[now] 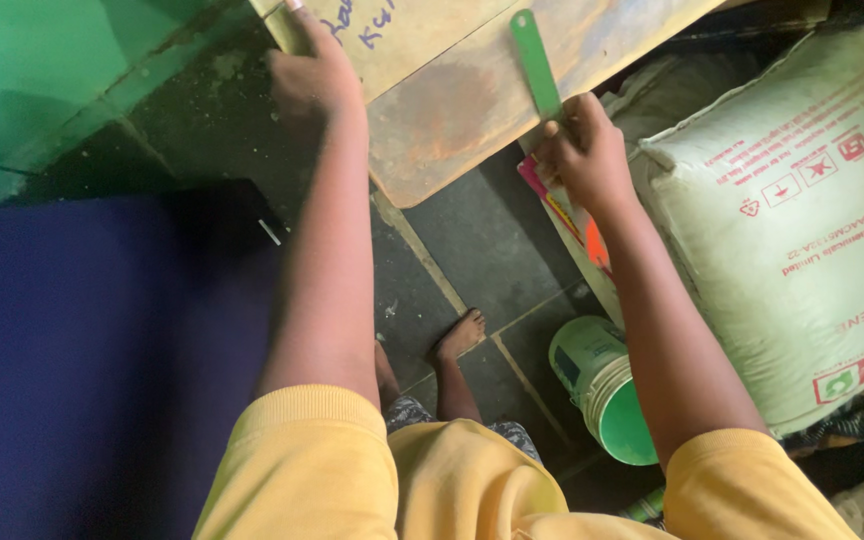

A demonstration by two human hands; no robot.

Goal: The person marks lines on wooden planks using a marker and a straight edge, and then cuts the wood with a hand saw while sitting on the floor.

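A worn wooden board (472,90) with rounded corner juts out at the top of the view, over a dark tiled floor. My left hand (307,75) grips the board's left edge, fingers wrapped around it. My right hand (582,150) is closed on the lower end of a flat green strip (535,62), which lies upright across the board's face. Both arms reach forward from yellow sleeves. Handwriting in blue ink marks the board near my left hand.
A large pale woven sack (802,220) stands at the right. A green and white bucket (607,390) lies tipped on the floor beside my bare foot (457,340). A dark blue surface (92,360) fills the left. A green wall (32,70) rises at top left.
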